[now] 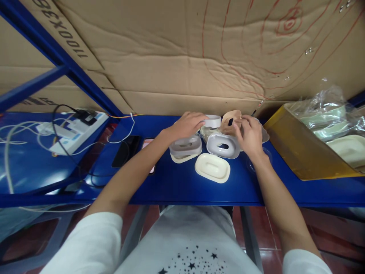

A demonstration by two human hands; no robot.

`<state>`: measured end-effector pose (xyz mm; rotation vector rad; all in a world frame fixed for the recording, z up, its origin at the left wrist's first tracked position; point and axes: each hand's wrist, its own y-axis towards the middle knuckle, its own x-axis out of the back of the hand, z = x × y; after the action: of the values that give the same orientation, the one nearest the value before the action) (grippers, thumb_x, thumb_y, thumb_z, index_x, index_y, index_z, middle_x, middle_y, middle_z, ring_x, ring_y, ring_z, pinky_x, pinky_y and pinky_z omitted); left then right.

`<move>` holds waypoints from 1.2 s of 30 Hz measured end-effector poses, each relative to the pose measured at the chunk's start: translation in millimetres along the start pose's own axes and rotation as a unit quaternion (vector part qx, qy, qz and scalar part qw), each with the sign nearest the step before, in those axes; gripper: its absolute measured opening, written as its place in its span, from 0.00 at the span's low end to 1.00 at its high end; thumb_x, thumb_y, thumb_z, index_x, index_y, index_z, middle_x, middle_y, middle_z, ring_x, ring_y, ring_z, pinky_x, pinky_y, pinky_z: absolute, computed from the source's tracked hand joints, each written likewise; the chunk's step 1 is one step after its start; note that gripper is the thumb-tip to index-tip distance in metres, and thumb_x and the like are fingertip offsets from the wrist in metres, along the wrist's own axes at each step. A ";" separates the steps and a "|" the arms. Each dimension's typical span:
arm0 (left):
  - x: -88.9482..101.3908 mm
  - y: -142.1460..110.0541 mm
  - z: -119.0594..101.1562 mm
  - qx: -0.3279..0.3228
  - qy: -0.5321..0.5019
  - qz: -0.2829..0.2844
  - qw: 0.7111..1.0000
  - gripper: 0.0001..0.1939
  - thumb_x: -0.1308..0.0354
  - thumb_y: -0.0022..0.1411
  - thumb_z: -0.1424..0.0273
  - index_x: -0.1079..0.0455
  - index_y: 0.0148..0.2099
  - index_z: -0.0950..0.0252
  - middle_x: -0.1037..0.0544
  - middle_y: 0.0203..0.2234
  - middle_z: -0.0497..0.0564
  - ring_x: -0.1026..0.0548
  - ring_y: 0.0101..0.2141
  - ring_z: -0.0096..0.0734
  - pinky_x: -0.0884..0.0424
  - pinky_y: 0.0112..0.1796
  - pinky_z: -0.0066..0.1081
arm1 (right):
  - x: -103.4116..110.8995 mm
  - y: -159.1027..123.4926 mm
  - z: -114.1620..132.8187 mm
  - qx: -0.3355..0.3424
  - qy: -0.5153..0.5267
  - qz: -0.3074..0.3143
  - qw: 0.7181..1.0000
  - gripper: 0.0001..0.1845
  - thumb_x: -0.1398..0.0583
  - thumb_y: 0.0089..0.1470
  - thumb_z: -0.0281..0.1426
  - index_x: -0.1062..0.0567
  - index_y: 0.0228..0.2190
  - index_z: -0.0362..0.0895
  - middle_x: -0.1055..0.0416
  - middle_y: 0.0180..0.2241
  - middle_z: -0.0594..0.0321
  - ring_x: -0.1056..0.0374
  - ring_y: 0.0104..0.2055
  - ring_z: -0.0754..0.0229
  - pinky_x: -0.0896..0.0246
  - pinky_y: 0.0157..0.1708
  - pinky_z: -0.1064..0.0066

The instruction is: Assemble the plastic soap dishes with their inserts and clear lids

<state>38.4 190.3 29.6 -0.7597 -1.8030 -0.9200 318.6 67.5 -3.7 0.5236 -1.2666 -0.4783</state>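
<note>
My left hand [189,125] reaches over the pile, its bent fingertips gripping the left end of a white oval plastic piece [214,121]. At the right edge of a tilted peach plastic piece with a dark slot [226,123], my right hand [251,132] has its thumb and fingers curled; their exact contact is partly hidden. Below the hands lies a white soap dish tray with an oval hole [223,146]. Left of it, a greyish-white dish [185,147] rests on a cream base. Nearest my body is a cream oval dish [212,168], lying flat.
A yellowish bin [299,152] with bagged pale green and cream dishes stands right. Clear plastic [261,161] lies by my right wrist. Left are a phone [148,142], a black flat object [125,152], and a power strip [80,133] with cables. Cardboard [159,57] walls the back.
</note>
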 end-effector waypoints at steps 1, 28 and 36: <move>-2.2 1.3 -1.6 -0.008 -0.001 -0.008 1.000 0.22 0.57 0.81 0.66 0.29 0.67 0.60 0.22 0.62 0.57 0.26 0.63 0.43 0.37 0.62 0.44 | -0.2 0.0 0.1 0.002 0.001 -0.001 1.000 0.22 0.47 0.74 0.44 0.21 0.51 0.45 0.24 0.59 0.46 0.29 0.59 0.40 0.36 0.57 0.47; -23.4 -106.8 -29.4 0.088 0.087 -0.102 0.987 0.24 0.43 0.78 0.59 0.32 0.70 0.60 0.27 0.66 0.64 0.28 0.64 0.57 0.32 0.61 0.53 | 9.9 -76.8 135.4 0.438 0.109 0.300 0.841 0.11 0.40 0.71 0.28 0.22 0.51 0.43 0.20 0.41 0.59 0.26 0.43 0.54 0.39 0.44 0.60; -9.9 -134.4 -68.1 0.057 0.021 -0.086 0.994 0.21 0.45 0.78 0.67 0.31 0.69 0.51 0.26 0.65 0.56 0.27 0.63 0.51 0.32 0.63 0.54 | 30.6 -48.4 113.0 0.342 0.190 0.260 0.883 0.15 0.44 0.75 0.32 0.21 0.55 0.47 0.18 0.53 0.54 0.25 0.55 0.50 0.34 0.54 0.55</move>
<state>-35.5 61.1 4.1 -0.5156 -1.8873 -0.9278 213.6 -1.1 14.3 0.7849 -1.1091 0.5366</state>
